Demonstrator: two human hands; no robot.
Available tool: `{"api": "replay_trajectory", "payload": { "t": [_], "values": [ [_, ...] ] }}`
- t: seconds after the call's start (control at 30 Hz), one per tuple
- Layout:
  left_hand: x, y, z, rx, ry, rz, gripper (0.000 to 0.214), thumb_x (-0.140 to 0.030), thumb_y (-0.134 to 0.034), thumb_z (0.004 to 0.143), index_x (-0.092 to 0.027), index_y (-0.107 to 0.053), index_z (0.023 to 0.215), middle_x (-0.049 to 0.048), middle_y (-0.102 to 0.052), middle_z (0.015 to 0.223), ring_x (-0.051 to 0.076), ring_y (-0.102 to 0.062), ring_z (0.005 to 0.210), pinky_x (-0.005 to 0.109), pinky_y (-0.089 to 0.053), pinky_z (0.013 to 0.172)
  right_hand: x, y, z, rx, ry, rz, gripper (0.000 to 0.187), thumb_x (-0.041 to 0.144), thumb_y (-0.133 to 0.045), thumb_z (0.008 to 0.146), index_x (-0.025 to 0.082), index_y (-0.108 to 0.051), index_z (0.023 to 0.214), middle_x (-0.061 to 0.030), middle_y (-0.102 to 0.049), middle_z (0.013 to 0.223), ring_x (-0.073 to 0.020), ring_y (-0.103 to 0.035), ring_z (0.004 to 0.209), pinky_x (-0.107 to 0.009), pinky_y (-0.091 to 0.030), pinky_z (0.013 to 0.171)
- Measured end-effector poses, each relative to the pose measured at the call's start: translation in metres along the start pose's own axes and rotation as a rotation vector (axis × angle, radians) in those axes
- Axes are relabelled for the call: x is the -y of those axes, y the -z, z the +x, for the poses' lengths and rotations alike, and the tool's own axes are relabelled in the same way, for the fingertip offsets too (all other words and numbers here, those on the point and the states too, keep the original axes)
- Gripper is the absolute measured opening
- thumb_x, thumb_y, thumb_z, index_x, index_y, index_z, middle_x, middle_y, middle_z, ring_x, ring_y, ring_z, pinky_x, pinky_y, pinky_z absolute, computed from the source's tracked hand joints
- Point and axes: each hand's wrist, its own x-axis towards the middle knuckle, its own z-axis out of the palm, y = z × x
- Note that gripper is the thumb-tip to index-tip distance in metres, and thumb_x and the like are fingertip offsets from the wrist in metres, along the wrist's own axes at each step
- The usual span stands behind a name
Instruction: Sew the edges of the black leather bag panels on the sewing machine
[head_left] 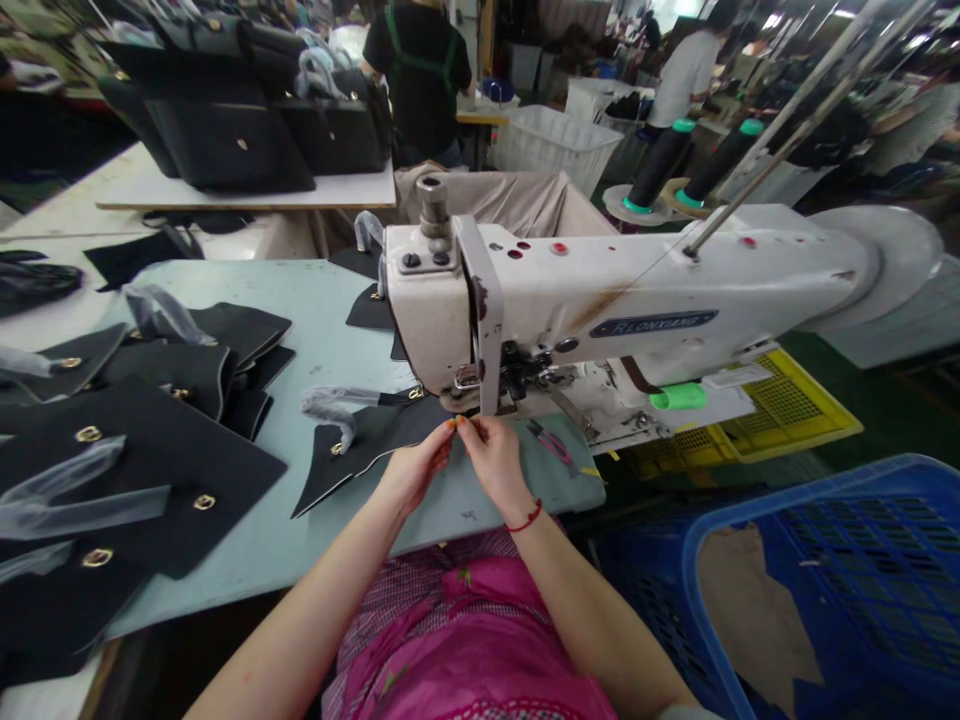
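Observation:
A black bag panel (379, 428) lies under the head of the white sewing machine (600, 290). A plastic-wrapped strap (328, 402) and gold-coloured fittings are attached to it. My left hand (424, 465) is closed at the panel's right end, with thumb and finger pinched on its near edge. Just right of it, my right hand (491, 455) is also pinched shut, fingertips meeting those of the left in front of the needle area. Whatever lies between the right fingertips is too small to make out. Pink-handled thread snips (551, 440) rest on the table beside my right hand.
More black panels (187, 470) with wrapped straps overlap on the left of the pale green table (307, 300). Black bags (240, 140) stand on a board behind. A blue basket (825, 500) holding a brown piece is at lower right. People work in the background.

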Motion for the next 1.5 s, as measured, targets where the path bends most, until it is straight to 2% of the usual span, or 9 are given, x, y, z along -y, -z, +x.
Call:
{"api": "replay_trajectory", "payload": {
  "t": [0.13, 0.23, 0.33, 0.47, 0.6, 0.73, 1.0, 1.3, 1.5],
  "values": [
    [-0.002, 0.004, 0.002, 0.093, -0.008, 0.041, 0.037, -0.043, -0.083, 0.062, -0.012, -0.062, 0.064, -0.0054, -0.042, 0.054, 0.005, -0.034, 0.050, 0.018, -0.028, 0.044, 0.003, 0.007, -0.003, 0.008, 0.055, -0.043, 0.038, 0.047, -0.051, 0.091, 0.019, -0.056, 0.066, -0.0008, -0.057, 0.063, -0.0123, -0.049, 0.059, -0.023, -0.036, 0.056],
    [-0.002, 0.005, 0.003, 0.158, 0.019, 0.061, 0.038, -0.045, -0.080, 0.067, -0.013, -0.061, 0.063, -0.0061, -0.039, 0.053, 0.005, -0.031, 0.048, 0.019, -0.026, 0.044, -0.005, 0.011, -0.015, 0.031, 0.015, 0.031, 0.038, 0.050, -0.048, 0.092, 0.019, -0.056, 0.070, 0.0013, -0.053, 0.060, -0.0109, -0.047, 0.054, -0.022, -0.035, 0.052],
    [-0.001, 0.005, 0.003, 0.132, 0.025, 0.081, 0.038, -0.046, -0.079, 0.068, -0.013, -0.061, 0.064, -0.0054, -0.040, 0.054, 0.006, -0.033, 0.049, 0.019, -0.027, 0.044, -0.028, 0.014, -0.035, 0.062, -0.085, 0.095, 0.039, 0.052, -0.045, 0.093, 0.019, -0.060, 0.078, 0.0024, -0.051, 0.059, -0.0101, -0.045, 0.048, -0.022, -0.034, 0.048],
    [0.000, 0.004, 0.005, 0.161, -0.002, 0.052, 0.037, -0.046, -0.079, 0.067, -0.014, -0.061, 0.064, -0.0058, -0.038, 0.053, 0.006, -0.032, 0.050, 0.018, -0.029, 0.045, -0.068, 0.012, -0.058, 0.099, -0.197, 0.075, 0.038, 0.050, -0.044, 0.092, 0.018, -0.059, 0.078, 0.0039, -0.048, 0.054, -0.0100, -0.041, 0.043, -0.023, -0.031, 0.045],
    [-0.002, 0.003, 0.009, 0.157, -0.028, 0.035, 0.036, -0.046, -0.079, 0.067, -0.013, -0.063, 0.068, -0.0053, -0.040, 0.053, 0.006, -0.033, 0.051, 0.017, -0.030, 0.046, -0.090, 0.009, -0.068, 0.112, -0.207, 0.018, 0.036, 0.046, -0.043, 0.093, 0.018, -0.059, 0.076, 0.0039, -0.047, 0.053, -0.0110, -0.043, 0.044, -0.023, -0.032, 0.047],
    [-0.005, 0.003, 0.015, 0.167, -0.036, 0.057, 0.037, -0.046, -0.077, 0.069, -0.013, -0.062, 0.066, -0.0059, -0.039, 0.052, 0.005, -0.032, 0.048, 0.018, -0.029, 0.044, -0.091, 0.009, -0.067, 0.119, -0.158, -0.036, 0.036, 0.043, -0.043, 0.093, 0.019, -0.058, 0.071, 0.0029, -0.049, 0.053, -0.0121, -0.047, 0.050, -0.023, -0.035, 0.052],
    [-0.007, 0.006, 0.025, 0.159, -0.048, 0.065, 0.037, -0.046, -0.076, 0.068, -0.014, -0.059, 0.063, -0.0055, -0.041, 0.053, 0.005, -0.033, 0.047, 0.018, -0.029, 0.044, -0.092, 0.010, -0.069, 0.146, -0.157, -0.060, 0.034, 0.043, -0.045, 0.093, 0.018, -0.062, 0.078, 0.0024, -0.051, 0.056, -0.0124, -0.050, 0.054, -0.023, -0.035, 0.052],
    [-0.008, -0.002, 0.022, 0.062, -0.107, 0.078, 0.035, -0.046, -0.077, 0.063, -0.014, -0.062, 0.063, -0.0050, -0.043, 0.053, 0.006, -0.036, 0.048, 0.021, -0.031, 0.046, -0.092, 0.013, -0.070, 0.179, -0.099, -0.102, 0.036, 0.043, -0.043, 0.095, 0.018, -0.062, 0.077, 0.0027, -0.051, 0.056, -0.0122, -0.050, 0.054, -0.023, -0.035, 0.055],
    [-0.003, -0.013, 0.014, -0.024, -0.164, 0.007, 0.035, -0.045, -0.079, 0.062, -0.014, -0.062, 0.062, -0.0046, -0.044, 0.052, 0.006, -0.036, 0.048, 0.021, -0.030, 0.047, -0.093, 0.015, -0.069, 0.195, -0.087, -0.093, 0.036, 0.041, -0.041, 0.095, 0.018, -0.062, 0.077, 0.0027, -0.051, 0.055, -0.0126, -0.050, 0.054, -0.023, -0.036, 0.056]
  ]
}}
